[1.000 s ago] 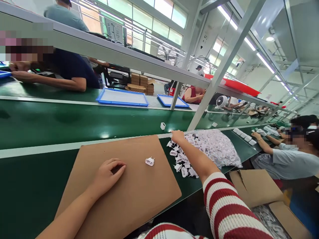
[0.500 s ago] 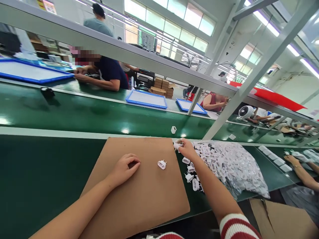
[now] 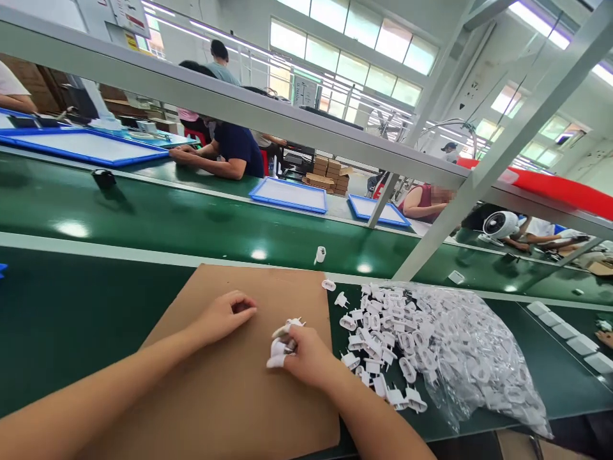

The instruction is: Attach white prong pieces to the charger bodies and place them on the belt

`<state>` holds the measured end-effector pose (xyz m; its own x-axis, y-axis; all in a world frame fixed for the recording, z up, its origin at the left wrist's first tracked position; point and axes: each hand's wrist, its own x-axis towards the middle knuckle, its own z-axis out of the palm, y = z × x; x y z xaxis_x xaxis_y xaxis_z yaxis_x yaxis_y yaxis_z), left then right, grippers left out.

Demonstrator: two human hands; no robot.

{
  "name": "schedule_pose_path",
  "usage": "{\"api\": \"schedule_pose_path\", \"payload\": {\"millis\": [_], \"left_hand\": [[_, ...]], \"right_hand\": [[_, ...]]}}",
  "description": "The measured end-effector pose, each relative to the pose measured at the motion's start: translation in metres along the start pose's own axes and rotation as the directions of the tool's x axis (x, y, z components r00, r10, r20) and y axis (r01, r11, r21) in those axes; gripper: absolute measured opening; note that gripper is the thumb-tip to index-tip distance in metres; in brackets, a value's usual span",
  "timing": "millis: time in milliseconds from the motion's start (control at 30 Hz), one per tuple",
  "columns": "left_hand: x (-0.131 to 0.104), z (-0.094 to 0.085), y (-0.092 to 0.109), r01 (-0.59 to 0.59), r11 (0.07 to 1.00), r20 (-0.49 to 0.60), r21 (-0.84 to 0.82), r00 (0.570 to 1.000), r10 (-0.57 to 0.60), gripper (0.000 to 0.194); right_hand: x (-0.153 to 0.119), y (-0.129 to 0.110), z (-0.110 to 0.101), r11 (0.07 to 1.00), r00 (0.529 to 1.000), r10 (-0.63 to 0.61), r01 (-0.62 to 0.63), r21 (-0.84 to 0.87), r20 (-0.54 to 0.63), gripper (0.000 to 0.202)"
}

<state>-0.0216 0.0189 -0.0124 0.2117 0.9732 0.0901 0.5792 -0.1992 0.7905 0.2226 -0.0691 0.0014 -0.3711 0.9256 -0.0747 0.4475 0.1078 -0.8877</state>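
Note:
My left hand (image 3: 225, 319) rests on a brown cardboard sheet (image 3: 211, 396), its fingers curled in towards the thumb with nothing visible in them. Above the right part of the sheet, my right hand (image 3: 306, 354) wears white covers on thumb and forefinger. Those fingers close on a small white plug adapter, largely hidden by them. Just beyond the forefinger a white plug adapter (image 3: 295, 322) shows its pins; whether it lies on the sheet or is held, I cannot tell. Another adapter (image 3: 328, 285) lies at the sheet's far right corner.
Many loose white adapters (image 3: 371, 326) spill from a clear plastic bag (image 3: 493, 358) on the right. A white piece (image 3: 320, 254) stands on the green conveyor (image 3: 215, 230) ahead. A slanting metal post (image 3: 440, 220) rises beyond the bag. Co-workers sit across the line.
My right hand has moved left and nearer, from beside the sheet's far right corner to over the cardboard. My left hand stays on the sheet. The camera view has shifted a little.

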Motion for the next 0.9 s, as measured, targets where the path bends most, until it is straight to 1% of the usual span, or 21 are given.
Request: {"api": "schedule_pose_path", "payload": {"millis": [33,67,133,200,233,300,367,400,433,467,500,533,567,600,633,667,700,767,833,900], "left_hand": [[0.013,0.001,0.007,0.04,0.999,-0.007,0.009,0.999,-0.04,0.041],[0.028,0.005,0.014,0.066,0.998,-0.016,0.016,0.998,-0.066,0.043],[0.063,0.016,0.03,0.073,0.997,-0.027,0.019,0.997,-0.072,0.043],[0.1,0.035,0.047,0.073,0.997,-0.037,0.027,0.997,-0.072,0.042],[0.118,0.045,0.055,0.079,0.996,-0.054,0.034,0.996,-0.077,0.043],[0.15,0.067,0.069,0.097,0.994,-0.111,0.053,0.99,-0.091,0.052],[0.176,0.084,0.08,0.128,0.989,-0.17,0.07,0.979,-0.115,0.068],[0.187,0.09,0.084,0.147,0.986,-0.186,0.073,0.974,-0.131,0.075],[0.195,0.095,0.087,0.166,0.983,-0.188,0.073,0.971,-0.15,0.077],[0.201,0.097,0.09,0.183,0.98,-0.18,0.071,0.969,-0.168,0.074],[0.205,0.099,0.091,0.195,0.979,-0.165,0.067,0.969,-0.181,0.067],[0.206,0.098,0.091,0.196,0.978,-0.15,0.064,0.971,-0.185,0.058],[0.205,0.097,0.091,0.187,0.98,-0.135,0.061,0.975,-0.178,0.05],[0.201,0.094,0.09,0.167,0.984,-0.123,0.057,0.979,-0.159,0.044],[0.194,0.089,0.089,0.137,0.989,-0.112,0.052,0.985,-0.131,0.041],[0.184,0.084,0.087,0.1,0.994,-0.098,0.044,0.991,-0.096,0.04],[0.171,0.077,0.085,0.064,0.997,-0.081,0.034,0.995,-0.061,0.041],[0.138,0.061,0.078,0.008,1.0,-0.048,0.013,0.999,-0.008,0.045],[0.097,0.042,0.07,-0.07,0.998,-0.018,-0.003,0.997,0.07,0.046],[0.053,0.024,0.062,-0.225,0.974,0.01,-0.012,0.974,0.225,0.044]], "right_hand": [[0.0,0.0,0.0,0.992,0.998,-0.06,0.056,-0.114,-0.025,0.029],[-0.001,0.0,-0.001,0.968,0.993,-0.115,0.104,-0.228,-0.038,0.027],[-0.003,-0.003,-0.004,0.902,0.984,-0.176,0.151,-0.405,-0.026,0.037],[-0.005,-0.007,-0.007,0.846,0.983,-0.186,0.16,-0.508,0.0,0.049],[-0.006,-0.008,-0.009,0.822,0.984,-0.18,0.159,-0.546,0.015,0.05],[-0.006,-0.009,-0.011,0.787,0.99,-0.135,0.132,-0.603,0.042,0.042],[-0.003,-0.006,-0.011,0.788,0.996,-0.076,0.085,-0.61,0.04,0.029],[-0.002,-0.005,-0.012,0.814,0.998,-0.065,0.057,-0.579,0.007,0.025],[0.001,-0.003,-0.012,0.859,0.996,-0.07,0.033,-0.511,-0.053,0.023],[0.003,-0.001,-0.013,0.92,0.988,-0.074,0.015,-0.391,-0.137,0.019],[0.006,-0.001,-0.014,0.976,0.971,-0.056,0.005,-0.218,-0.23,0.014],[0.008,-0.001,-0.016,1.0,0.951,-0.005,0.003,-0.007,-0.31,0.01],[0.011,-0.002,-0.018,0.977,0.933,0.072,0.005,0.214,-0.353,0.017],[0.012,-0.004,-0.02,0.91,0.919,0.155,0.009,0.414,-0.361,0.027],[0.013,-0.006,-0.022,0.82,0.912,0.225,0.012,0.572,-0.342,0.037],[0.013,-0.008,-0.025,0.731,0.91,0.274,0.013,0.682,-0.311,0.043],[0.012,-0.011,-0.028,0.659,0.911,0.302,0.013,0.752,-0.28,0.047],[0.009,-0.016,-0.032,0.563,0.915,0.328,0.008,0.827,-0.233,0.049],[0.005,-0.019,-0.034,0.523,0.919,0.343,-0.014,0.852,-0.196,0.047],[0.001,-0.022,-0.033,0.531,0.916,0.349,-0.02,0.847,-0.197,0.045]]}}
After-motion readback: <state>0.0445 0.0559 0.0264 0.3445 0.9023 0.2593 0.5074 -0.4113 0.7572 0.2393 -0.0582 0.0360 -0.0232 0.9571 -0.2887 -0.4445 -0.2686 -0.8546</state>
